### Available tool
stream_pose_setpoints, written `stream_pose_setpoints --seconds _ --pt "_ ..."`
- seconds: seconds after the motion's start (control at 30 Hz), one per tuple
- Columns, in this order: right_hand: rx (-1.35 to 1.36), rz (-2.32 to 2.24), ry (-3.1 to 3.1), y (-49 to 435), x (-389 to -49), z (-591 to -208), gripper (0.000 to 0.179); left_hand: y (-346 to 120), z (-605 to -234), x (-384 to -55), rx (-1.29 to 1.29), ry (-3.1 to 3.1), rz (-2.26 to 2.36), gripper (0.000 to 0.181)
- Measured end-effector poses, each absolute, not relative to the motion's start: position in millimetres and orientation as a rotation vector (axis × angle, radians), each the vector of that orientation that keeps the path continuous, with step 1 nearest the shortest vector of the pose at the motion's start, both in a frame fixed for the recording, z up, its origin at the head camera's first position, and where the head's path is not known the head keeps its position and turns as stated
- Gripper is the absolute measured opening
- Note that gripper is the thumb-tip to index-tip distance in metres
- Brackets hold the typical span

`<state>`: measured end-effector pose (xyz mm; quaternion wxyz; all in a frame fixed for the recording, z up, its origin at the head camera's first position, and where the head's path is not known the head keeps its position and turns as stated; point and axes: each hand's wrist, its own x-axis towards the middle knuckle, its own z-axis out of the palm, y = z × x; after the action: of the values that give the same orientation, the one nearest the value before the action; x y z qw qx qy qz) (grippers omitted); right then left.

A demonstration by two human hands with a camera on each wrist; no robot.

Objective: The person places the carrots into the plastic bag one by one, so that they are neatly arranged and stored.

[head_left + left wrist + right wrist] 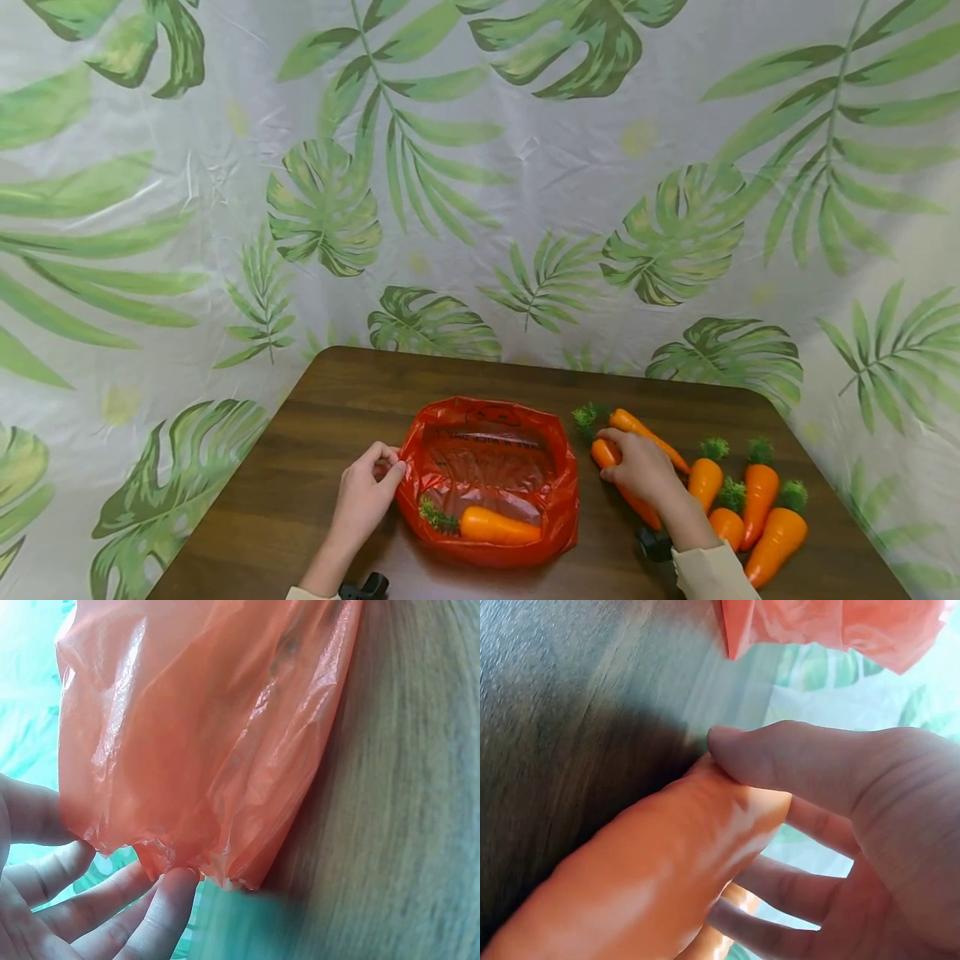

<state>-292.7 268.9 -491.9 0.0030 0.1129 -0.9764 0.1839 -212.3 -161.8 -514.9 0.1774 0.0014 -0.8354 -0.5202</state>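
Note:
A red plastic bag (558, 492) stands with its mouth wide, and one toy carrot (498, 527) with a green top lies inside. At the bag's left rim my left hand (365, 492) pinches the plastic between thumb and fingers; the left wrist view shows the bag's crinkled edge (161, 859) at the fingertips. My right hand (641, 471), right of the bag, has its thumb and fingers around the thick end of another carrot (645, 862) on the table. That carrot's green top (590, 418) pokes out beyond the hand.
A slimmer carrot (648, 439) lies just behind my right hand. Several more carrots (776, 546) with green tops lie at the table's right side. Behind the brown wooden table (262, 492) hangs a leaf-printed curtain (525, 183).

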Motion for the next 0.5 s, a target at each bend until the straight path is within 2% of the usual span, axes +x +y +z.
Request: stream_pose_setpoints --seconds 0.5 --pt "0.331 0.547 -3.003 264.0 -286.3 -482.7 0.053 -161.5 -514.2 -212.0 0.003 -2.367 -1.465 0.016"
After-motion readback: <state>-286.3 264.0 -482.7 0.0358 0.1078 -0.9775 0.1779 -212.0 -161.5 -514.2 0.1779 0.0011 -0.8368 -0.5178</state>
